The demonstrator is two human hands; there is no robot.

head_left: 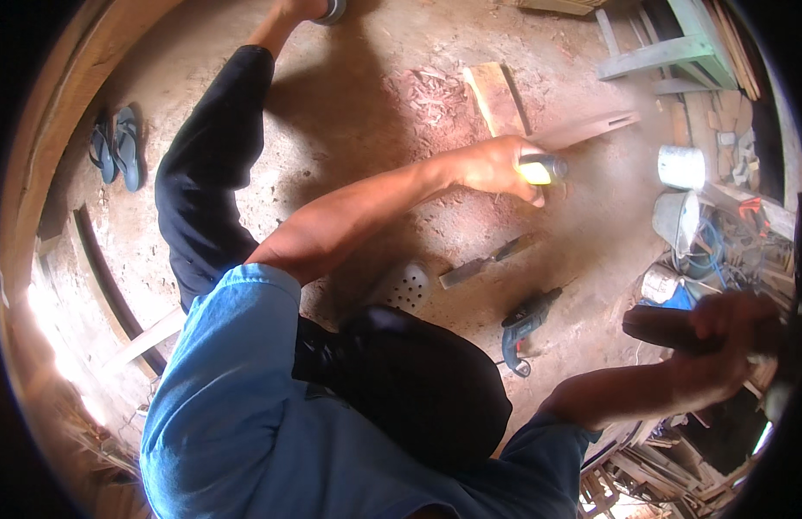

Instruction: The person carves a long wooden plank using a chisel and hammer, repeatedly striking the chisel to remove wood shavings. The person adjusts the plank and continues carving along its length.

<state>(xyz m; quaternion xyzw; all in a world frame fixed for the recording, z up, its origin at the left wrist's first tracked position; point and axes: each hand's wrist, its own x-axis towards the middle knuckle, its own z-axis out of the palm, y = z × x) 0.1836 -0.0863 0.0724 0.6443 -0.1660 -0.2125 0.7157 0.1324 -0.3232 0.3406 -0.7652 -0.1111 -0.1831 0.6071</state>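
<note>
Yellow-handled tool [541, 169] in left hand [492, 164]

1 head-worn fisheye view, looking steeply down, close over dirt floor [358, 104]

Bare dirt floor [349, 95], sunlit, strewn with wood shavings [427, 91]. Flip-flops [115, 147] at left near curved timber edge [64, 112]. Green wooden frame [669, 52] top right. Stacked lumber [643, 471] lower right. Strong glare lower left.

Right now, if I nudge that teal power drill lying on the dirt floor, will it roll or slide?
The teal power drill probably won't roll: it lies flat on its side with the handle sticking out. It likely feels heavy for its size, and the rough, dusty dirt floor should resist sliding.
</note>
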